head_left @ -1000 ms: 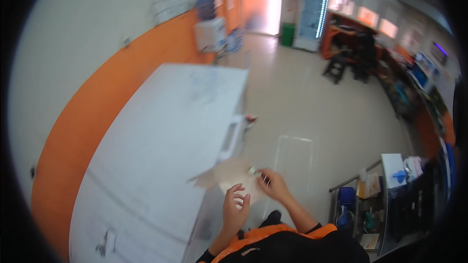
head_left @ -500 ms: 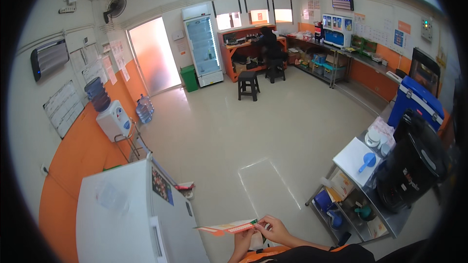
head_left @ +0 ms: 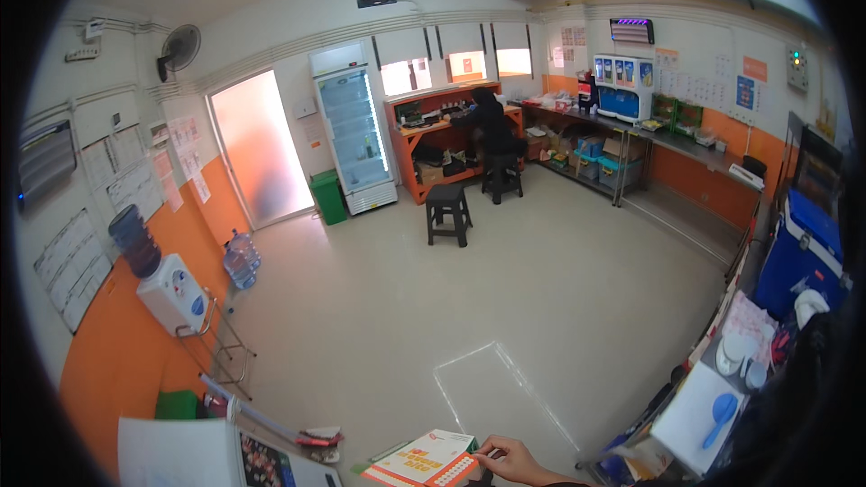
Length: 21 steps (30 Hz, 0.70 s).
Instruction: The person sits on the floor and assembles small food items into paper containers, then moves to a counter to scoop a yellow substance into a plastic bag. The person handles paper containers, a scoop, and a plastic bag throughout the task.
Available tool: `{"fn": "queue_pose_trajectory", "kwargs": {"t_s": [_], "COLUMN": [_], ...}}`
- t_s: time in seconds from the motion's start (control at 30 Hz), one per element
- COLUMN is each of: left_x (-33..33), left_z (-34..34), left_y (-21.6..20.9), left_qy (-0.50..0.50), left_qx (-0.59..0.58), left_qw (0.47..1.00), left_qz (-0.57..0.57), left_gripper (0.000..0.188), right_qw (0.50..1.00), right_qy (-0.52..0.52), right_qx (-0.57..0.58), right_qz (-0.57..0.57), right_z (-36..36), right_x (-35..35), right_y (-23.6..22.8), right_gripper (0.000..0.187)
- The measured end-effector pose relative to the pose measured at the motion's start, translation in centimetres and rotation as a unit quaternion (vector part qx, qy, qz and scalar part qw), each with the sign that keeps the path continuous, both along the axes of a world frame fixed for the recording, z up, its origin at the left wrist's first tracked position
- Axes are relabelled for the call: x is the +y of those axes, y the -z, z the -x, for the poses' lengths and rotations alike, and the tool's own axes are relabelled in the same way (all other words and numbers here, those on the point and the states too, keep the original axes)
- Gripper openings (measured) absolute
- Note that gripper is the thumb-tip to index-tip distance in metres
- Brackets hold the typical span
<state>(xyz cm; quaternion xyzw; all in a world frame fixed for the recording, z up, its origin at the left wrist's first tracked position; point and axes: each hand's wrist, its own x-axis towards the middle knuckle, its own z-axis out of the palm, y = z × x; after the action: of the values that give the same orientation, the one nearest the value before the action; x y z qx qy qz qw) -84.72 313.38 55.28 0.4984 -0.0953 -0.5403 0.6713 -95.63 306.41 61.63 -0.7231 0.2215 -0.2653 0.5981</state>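
At six o'clock I have the white-and-orange carton, cropped by the lower rim. The fingers of my right hand look pinched nearly closed on its three o'clock end; I cannot tell my left hand's state, out of view. I judge this as edge-handling, calling for a steady pinch.

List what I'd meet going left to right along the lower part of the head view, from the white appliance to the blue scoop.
White appliance → orange-and-white carton → right hand → blue scoop.
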Motion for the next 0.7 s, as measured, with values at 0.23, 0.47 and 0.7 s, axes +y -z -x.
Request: {"fn": "queue_pose_trajectory", "kwargs": {"t_s": [0.23,0.47,0.7], "left_x": [-20.5,-41.8,-62.9], "left_z": [-7.7,-12.0,-18.8], "left_y": [-2.2,0.1,-2.2], "left_qy": [0.143,0.223,0.159], "left_qx": [0.001,0.035,0.083], "left_qw": [0.990,0.974,0.983], "left_qz": [0.003,-0.011,-0.026], "left_gripper": [0.017,0.016,0.016], "right_qw": [0.999,0.981,0.953], "right_qy": [0.030,0.176,0.254], "right_qx": [-0.016,0.048,0.118], "right_qz": [-0.005,-0.067,0.114], "right_z": [-4.6,-7.2,-13.4], "right_x": [-19.1,-39.2,-64.2], "right_y": [-0.1,10.4,4.3], "right_gripper": [0.013,0.007,0.023]}}
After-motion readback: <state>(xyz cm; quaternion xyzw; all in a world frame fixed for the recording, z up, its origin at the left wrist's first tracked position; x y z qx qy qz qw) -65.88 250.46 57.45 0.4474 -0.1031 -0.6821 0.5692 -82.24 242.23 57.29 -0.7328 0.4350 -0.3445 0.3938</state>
